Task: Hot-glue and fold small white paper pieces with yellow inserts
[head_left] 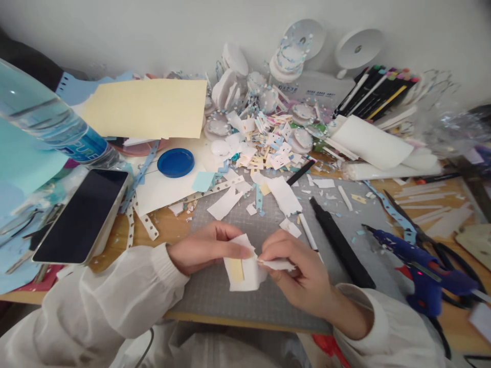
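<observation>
Where the hands nearly meet, 1 pc. wht. paper w/ yellow patch, low over grey mat, nr. its front edge. L. hand: thumb & fingers closed on paper. R. hand: fingertips pinching torn wht. scrap at paper's R. edge; joined or apart, can't tell. Step, prob.: tearing off a strip; next move calls for firm L. hold, small R. pull. Beyond: bottle, blue label, approx. "PU"; box, print too small to read.

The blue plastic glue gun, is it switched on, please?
On, it seems: the blue plastic glue gun shows a small glowing red light.
</observation>
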The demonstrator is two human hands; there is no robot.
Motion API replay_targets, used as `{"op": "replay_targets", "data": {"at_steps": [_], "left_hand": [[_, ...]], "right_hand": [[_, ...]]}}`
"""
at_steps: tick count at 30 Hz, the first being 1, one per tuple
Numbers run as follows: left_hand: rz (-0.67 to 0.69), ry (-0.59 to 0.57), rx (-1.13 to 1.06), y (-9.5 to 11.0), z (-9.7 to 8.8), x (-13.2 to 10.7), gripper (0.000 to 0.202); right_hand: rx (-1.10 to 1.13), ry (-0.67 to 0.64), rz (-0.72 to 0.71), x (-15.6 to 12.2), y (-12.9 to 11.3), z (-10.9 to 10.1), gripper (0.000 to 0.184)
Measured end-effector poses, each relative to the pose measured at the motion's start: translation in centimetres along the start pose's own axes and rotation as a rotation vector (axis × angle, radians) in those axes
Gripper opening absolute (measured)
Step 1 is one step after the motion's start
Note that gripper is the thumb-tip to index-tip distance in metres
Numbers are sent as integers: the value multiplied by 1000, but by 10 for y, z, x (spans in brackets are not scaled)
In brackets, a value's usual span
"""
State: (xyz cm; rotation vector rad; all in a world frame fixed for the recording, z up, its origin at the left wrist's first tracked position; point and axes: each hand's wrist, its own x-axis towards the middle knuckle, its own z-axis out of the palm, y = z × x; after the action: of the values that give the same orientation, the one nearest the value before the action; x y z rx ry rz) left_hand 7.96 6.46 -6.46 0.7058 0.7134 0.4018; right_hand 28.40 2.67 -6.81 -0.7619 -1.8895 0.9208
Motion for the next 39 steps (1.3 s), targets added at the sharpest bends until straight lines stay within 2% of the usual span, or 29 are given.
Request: {"op": "replay_targets", "data": {"at_steps": [5, 8, 11, 15, 21, 27, 32, 36, 39], "left_hand": [[-15, -12, 127, 0, -2, -1, 19], [-10, 32, 185, 1, -2, -2, 15], [0, 54, 197, 2, -3, -3, 15], [-3, 53, 190, 3, -3, -3, 14], [-23, -44, 126, 3, -3, -4, 19], [-74, 2, 191, 3, -1, -5, 16], [-49, 22, 239, 4, -2, -4, 15], [-22, 29, 201, 3, -2, -3, 13], [-26, 35, 165, 1, -2, -2, 15]], "right_hand": [[34, -14, 139, 0, -1, 0, 8], [190, -36, 301, 3, -2, 0, 1], [360, -122, 458, 6, -1, 0, 4], [452, -156, 547, 8, -1, 0, 9], [433, -110, 547, 8, -3, 1, 9], [380, -143, 544, 1, 3, 3, 2], [356, -129, 515, -3, 6, 4, 4], [264, -150, 430, 0, 3, 2, 3], [153, -138, 294, 1, 1, 2, 4]]}}
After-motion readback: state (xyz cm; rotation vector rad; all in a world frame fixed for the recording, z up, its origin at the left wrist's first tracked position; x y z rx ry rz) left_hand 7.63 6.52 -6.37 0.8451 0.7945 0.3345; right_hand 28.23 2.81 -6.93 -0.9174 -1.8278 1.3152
